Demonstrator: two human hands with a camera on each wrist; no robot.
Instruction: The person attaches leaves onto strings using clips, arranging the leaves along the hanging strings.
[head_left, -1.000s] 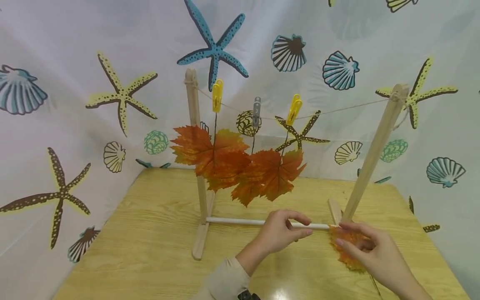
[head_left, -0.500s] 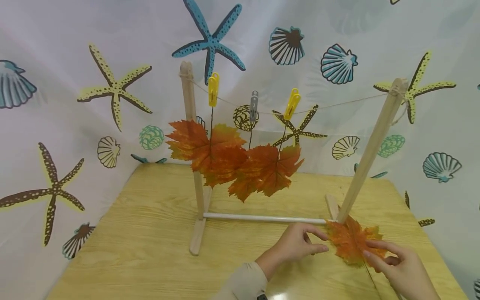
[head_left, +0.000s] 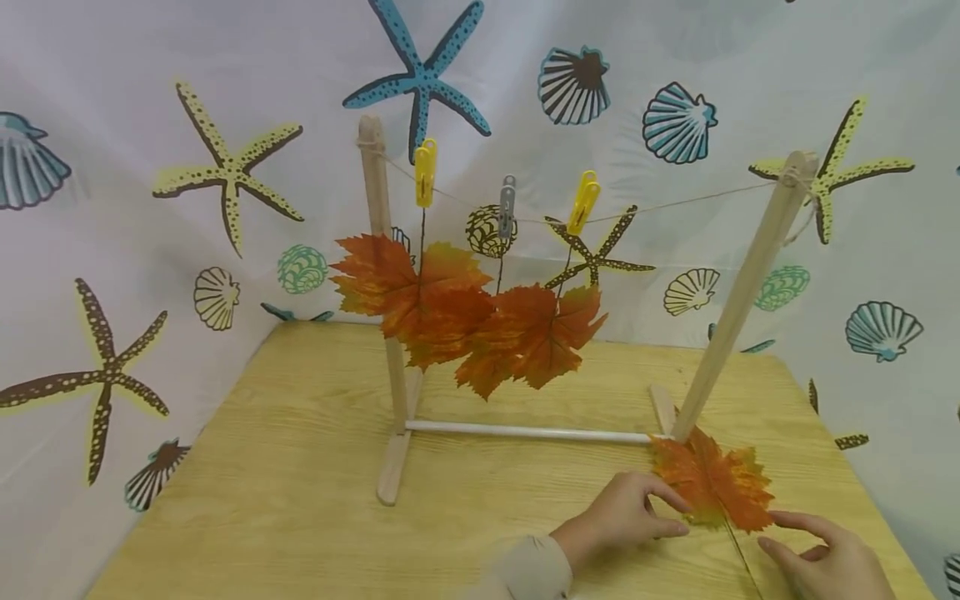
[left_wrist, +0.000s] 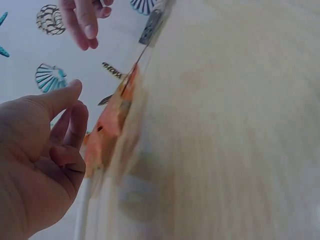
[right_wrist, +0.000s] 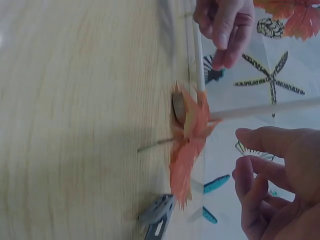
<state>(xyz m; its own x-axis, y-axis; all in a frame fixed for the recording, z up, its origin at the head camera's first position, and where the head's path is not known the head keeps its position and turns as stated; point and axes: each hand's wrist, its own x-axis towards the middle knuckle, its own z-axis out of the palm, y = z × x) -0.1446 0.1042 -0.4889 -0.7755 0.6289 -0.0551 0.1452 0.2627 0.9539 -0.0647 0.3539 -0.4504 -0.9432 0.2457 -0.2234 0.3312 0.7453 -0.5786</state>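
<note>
An orange-red maple leaf (head_left: 720,483) with a thin dark stem lies at the right foot of the wooden stand, overlapping it. My left hand (head_left: 637,512) hovers by its lower left edge, thumb and forefinger apart, holding nothing. Just off its right side is my right hand (head_left: 828,558), fingers loosely bent around nothing. Both wrist views show the hands above the leaf. A grey clothespin (right_wrist: 159,215) lies on the table near the leaf in the right wrist view; in the head view it does not show.
A string (head_left: 682,202) spans the stand's two posts. More maple leaves (head_left: 420,292) hang from it by two yellow clothespins (head_left: 583,202) and a grey clothespin (head_left: 507,207). A white rod (head_left: 525,431) joins the feet on the wooden table (head_left: 300,500). A shell-patterned curtain (head_left: 262,50) stands behind.
My right hand has set the leaf down by the stand's foot, let go and drawn back toward the lower right. My left hand has moved right and closer to me.
</note>
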